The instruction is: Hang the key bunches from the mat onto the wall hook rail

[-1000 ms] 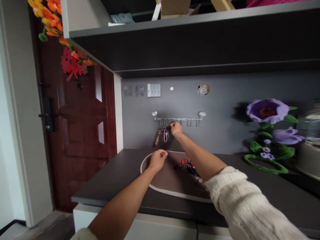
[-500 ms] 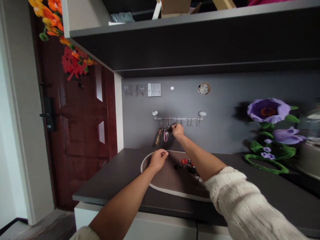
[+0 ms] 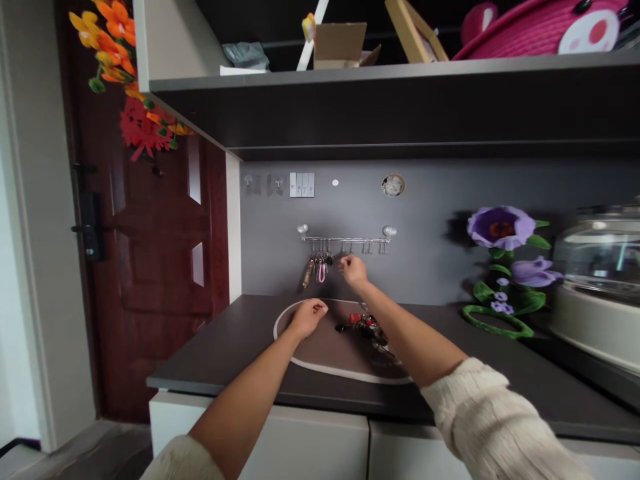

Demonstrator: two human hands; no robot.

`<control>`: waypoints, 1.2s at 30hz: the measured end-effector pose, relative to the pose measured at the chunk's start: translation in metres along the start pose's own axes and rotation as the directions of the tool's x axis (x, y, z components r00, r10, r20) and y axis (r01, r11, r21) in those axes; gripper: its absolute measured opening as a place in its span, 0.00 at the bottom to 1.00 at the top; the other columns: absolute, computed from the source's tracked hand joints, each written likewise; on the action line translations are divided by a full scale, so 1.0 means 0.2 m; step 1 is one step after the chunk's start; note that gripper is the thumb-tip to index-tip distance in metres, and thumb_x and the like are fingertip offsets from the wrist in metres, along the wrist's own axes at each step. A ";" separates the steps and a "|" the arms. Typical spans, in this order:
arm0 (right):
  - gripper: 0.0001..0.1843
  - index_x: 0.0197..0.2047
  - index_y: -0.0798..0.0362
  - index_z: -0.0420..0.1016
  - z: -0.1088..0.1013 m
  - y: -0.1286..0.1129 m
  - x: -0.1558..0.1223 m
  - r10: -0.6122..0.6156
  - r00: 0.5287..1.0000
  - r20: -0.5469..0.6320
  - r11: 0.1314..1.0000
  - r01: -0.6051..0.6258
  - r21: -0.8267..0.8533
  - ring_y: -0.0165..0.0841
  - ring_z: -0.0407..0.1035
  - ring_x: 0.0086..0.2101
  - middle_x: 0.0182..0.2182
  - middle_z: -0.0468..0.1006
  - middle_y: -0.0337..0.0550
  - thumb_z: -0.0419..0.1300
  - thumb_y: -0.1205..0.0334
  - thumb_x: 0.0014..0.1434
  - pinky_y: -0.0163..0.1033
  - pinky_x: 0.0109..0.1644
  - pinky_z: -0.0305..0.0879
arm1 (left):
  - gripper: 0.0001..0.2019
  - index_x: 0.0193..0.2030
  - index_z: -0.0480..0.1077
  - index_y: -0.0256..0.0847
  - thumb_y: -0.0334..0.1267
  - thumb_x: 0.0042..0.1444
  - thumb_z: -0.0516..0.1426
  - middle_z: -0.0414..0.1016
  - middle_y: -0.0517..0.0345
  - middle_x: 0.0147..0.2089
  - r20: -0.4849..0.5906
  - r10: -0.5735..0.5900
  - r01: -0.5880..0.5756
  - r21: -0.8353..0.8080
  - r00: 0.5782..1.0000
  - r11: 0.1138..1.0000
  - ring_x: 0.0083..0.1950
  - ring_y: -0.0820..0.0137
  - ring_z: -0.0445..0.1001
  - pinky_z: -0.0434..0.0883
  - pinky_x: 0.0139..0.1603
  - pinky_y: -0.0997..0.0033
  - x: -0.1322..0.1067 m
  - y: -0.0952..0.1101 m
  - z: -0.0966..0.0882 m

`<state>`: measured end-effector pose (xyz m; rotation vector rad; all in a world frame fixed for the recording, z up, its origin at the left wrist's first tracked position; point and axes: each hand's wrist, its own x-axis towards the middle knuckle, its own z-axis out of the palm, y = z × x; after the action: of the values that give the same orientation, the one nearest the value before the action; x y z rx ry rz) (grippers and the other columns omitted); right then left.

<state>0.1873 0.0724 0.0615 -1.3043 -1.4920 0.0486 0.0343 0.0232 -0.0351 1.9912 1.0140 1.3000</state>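
My right hand [image 3: 353,271] is raised in front of the silver hook rail [image 3: 360,240] on the grey wall. Its fingers are loosely bent and look unoccupied, just right of the hanging bunch of keys [image 3: 321,259]. A brown tag [image 3: 308,273] and a pink loop [image 3: 321,273] hang among those keys. Lower down, my left hand [image 3: 309,316] hovers over the brown mat [image 3: 320,353], thumb and fingertips pressed together, with nothing visible in them. A pile of keys and key fobs [image 3: 369,327] with a red piece lies on the mat, partly behind my right forearm.
Above hangs a dark shelf [image 3: 350,113] carrying a cardboard box [image 3: 340,43] and a pink basket [image 3: 530,33]. Purple artificial flowers [image 3: 501,228] and a clear-topped appliance [image 3: 595,300] stand on the counter at right. A dark red door [image 3: 160,300] is at left.
My right hand has come away from the keys on the rail, slightly to the right, leaving them hanging. My left hand stays over the mat. The view has shifted a little.
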 end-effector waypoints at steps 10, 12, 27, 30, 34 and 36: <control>0.10 0.41 0.56 0.67 -0.21 -0.04 -0.42 0.019 0.992 0.126 0.998 -0.012 -0.058 0.28 0.70 0.32 0.28 0.76 0.42 0.50 0.66 0.55 0.34 0.40 0.62 | 0.05 0.30 0.70 0.34 0.31 0.48 0.53 0.74 0.54 0.31 -0.158 -0.103 0.096 -0.052 0.982 0.994 0.33 0.73 0.70 0.66 0.40 0.72 -0.06 0.10 0.01; 0.11 0.42 0.55 0.67 -0.23 -0.01 -0.49 -0.008 0.987 0.159 0.995 0.024 -0.099 0.29 0.70 0.33 0.29 0.76 0.42 0.50 0.66 0.55 0.34 0.40 0.61 | 0.05 0.30 0.70 0.34 0.31 0.49 0.53 0.74 0.54 0.32 -0.147 -0.073 0.069 -0.032 0.986 0.997 0.34 0.73 0.70 0.66 0.41 0.71 -0.07 0.12 0.02; 0.14 0.41 0.55 0.71 -0.23 0.05 -0.65 -0.085 0.947 0.310 0.868 0.223 -0.444 0.34 0.68 0.36 0.33 0.76 0.49 0.46 0.68 0.56 0.35 0.40 0.58 | 0.12 0.39 0.71 0.39 0.28 0.50 0.51 0.73 0.54 0.42 0.272 0.267 -0.357 0.372 0.924 0.857 0.46 0.70 0.67 0.61 0.52 0.67 -0.09 0.13 0.04; 0.14 0.41 0.55 0.71 -0.22 0.06 -0.65 -0.057 0.943 0.327 0.851 0.217 -0.479 0.35 0.68 0.37 0.35 0.76 0.49 0.47 0.68 0.56 0.36 0.41 0.58 | 0.12 0.39 0.72 0.40 0.27 0.50 0.51 0.73 0.56 0.42 0.304 0.265 -0.374 0.396 0.915 0.838 0.46 0.70 0.66 0.60 0.52 0.68 -0.09 0.13 0.04; 0.13 0.41 0.56 0.71 -0.21 0.06 -0.64 -0.026 0.940 0.339 0.840 0.204 -0.502 0.34 0.68 0.38 0.36 0.75 0.50 0.47 0.67 0.56 0.36 0.43 0.58 | 0.10 0.37 0.72 0.41 0.28 0.50 0.53 0.72 0.56 0.41 0.318 0.265 -0.387 0.422 0.910 0.820 0.45 0.70 0.66 0.61 0.52 0.68 -0.08 0.12 0.04; 0.14 0.42 0.56 0.71 -0.21 0.05 -0.64 -0.026 0.940 0.341 0.842 0.204 -0.499 0.34 0.68 0.38 0.36 0.75 0.50 0.48 0.67 0.56 0.36 0.43 0.58 | 0.10 0.37 0.72 0.40 0.28 0.49 0.53 0.72 0.56 0.40 0.315 0.278 -0.397 0.426 0.907 0.813 0.44 0.71 0.67 0.61 0.50 0.69 -0.08 0.12 0.03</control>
<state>0.1983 -0.0400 -0.0140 -1.6998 -1.9542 -0.2623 0.0433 -0.0034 -0.0280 2.7456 0.9558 0.9947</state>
